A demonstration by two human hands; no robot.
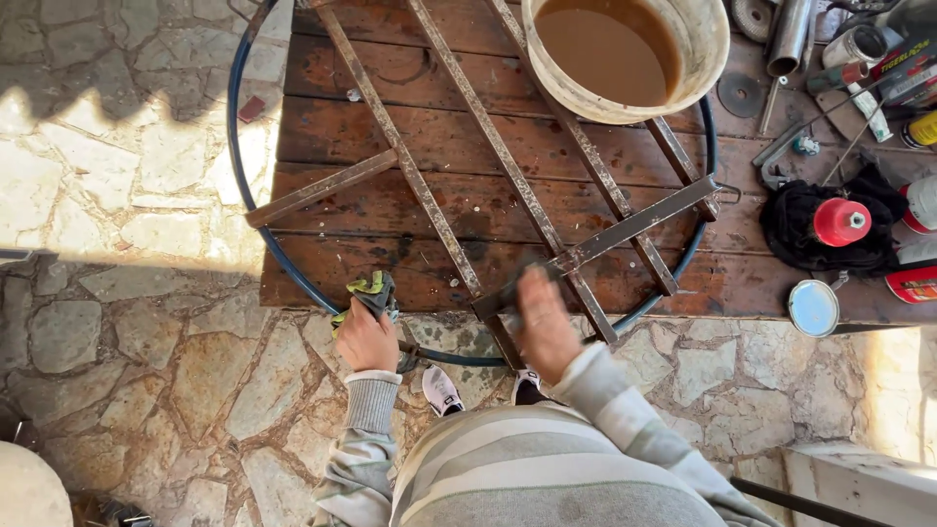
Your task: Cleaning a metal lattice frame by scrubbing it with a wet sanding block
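Left hand (365,340) grip clamped on a crumpled cloth (372,291) at the near rim of the metal ring frame (488,195). Right hand (544,322) blurred, pressed on the frame's near crossbar; grip state unclear. Bucket (703,59) sits at frame's far edge on the counter (332,127).

outdoor workshop | stone paving (127,176) | worn wooden table (390,127) | spray cans (913,283), tools

A round metal frame (468,185) lies flat on a wooden bench (332,73), its thin dark blue hoop overhanging the near and left edges; rusty flat bars cross inside the hoop, several running diagonally and shorter ones set across them. A crumpled yellow-green and grey cloth (371,291) sits bunched at the hoop's near edge, just left of the bars' near ends.
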